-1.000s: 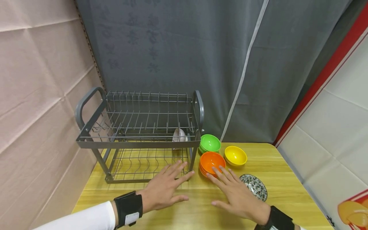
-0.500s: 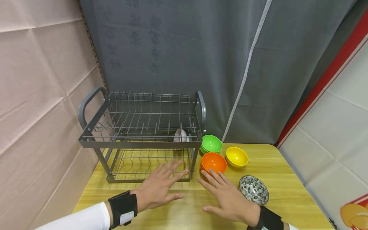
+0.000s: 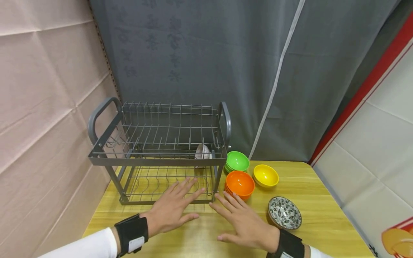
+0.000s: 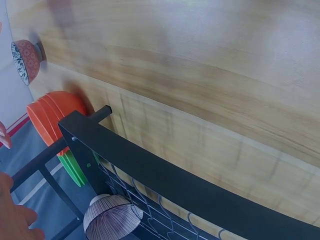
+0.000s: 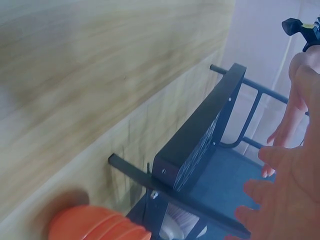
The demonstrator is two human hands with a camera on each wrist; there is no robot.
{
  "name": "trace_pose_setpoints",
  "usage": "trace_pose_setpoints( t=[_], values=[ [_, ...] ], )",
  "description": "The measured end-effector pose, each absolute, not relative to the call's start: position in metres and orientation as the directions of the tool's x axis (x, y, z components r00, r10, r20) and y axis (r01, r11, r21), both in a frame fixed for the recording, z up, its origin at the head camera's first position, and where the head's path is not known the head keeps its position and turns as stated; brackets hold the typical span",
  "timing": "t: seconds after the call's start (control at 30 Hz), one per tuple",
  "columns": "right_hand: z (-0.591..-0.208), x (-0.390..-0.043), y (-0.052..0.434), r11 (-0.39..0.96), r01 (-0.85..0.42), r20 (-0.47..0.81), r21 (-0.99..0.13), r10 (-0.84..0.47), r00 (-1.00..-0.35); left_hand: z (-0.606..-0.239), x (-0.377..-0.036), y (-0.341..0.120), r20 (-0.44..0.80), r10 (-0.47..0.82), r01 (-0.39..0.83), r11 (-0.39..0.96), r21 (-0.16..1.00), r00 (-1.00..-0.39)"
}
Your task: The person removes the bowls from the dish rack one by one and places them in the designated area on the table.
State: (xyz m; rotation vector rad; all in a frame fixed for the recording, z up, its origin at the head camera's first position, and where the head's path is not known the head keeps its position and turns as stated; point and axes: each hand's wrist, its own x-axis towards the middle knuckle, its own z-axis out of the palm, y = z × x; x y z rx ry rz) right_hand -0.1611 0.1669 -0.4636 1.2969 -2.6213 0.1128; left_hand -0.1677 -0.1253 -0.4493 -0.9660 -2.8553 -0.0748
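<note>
Both hands hover with fingers spread, holding nothing. My left hand [image 3: 169, 209] is in front of the lower tier of a grey two-tier dish rack [image 3: 158, 162]. To its right, my right hand [image 3: 243, 222] is nearest to a stack of orange bowls [image 3: 239, 183], just beyond its fingertips. A small bowl with a black floral pattern [image 3: 284, 212] stands right of that hand. In the rack's lower tier, at the right end, a striped bowl [image 4: 111, 220] leans on its side. The left wrist view shows only part of the left hand [image 4: 15, 215].
Behind the orange stack are stacked green bowls [image 3: 237, 161], close to the rack's right side. A yellow bowl [image 3: 265, 175] stands to their right. A grey curtain [image 3: 180, 53] hangs behind the wooden table [image 3: 322, 215], with pale walls at both sides.
Both hands have drifted left, still spread. The patterned bowl, partly covered by the right hand before, now shows fully from above. The bowls and rack have stayed put; the head view shifted slightly.
</note>
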Motion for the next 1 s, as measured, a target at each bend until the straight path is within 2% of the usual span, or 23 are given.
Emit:
trace_pose_setpoints(
  t=[0.3,0.77,1.0],
  values=[
    [-0.468,-0.162,0.158,0.579,-0.813,0.241,0.064,-0.799,-0.55,-0.45,-0.17,-0.13,0.132,0.597,0.603,0.797,0.012,-0.791],
    [-0.466,-0.162,0.153,0.586,-0.81,0.183,0.022,-0.799,-0.573,-0.451,-0.185,-0.128,0.168,0.576,0.589,0.807,0.045,-0.8],
    [-0.464,-0.162,0.151,0.584,-0.812,0.17,-0.006,-0.8,-0.576,-0.451,-0.205,-0.121,0.173,0.543,0.554,0.832,0.016,-0.822]
  ],
)
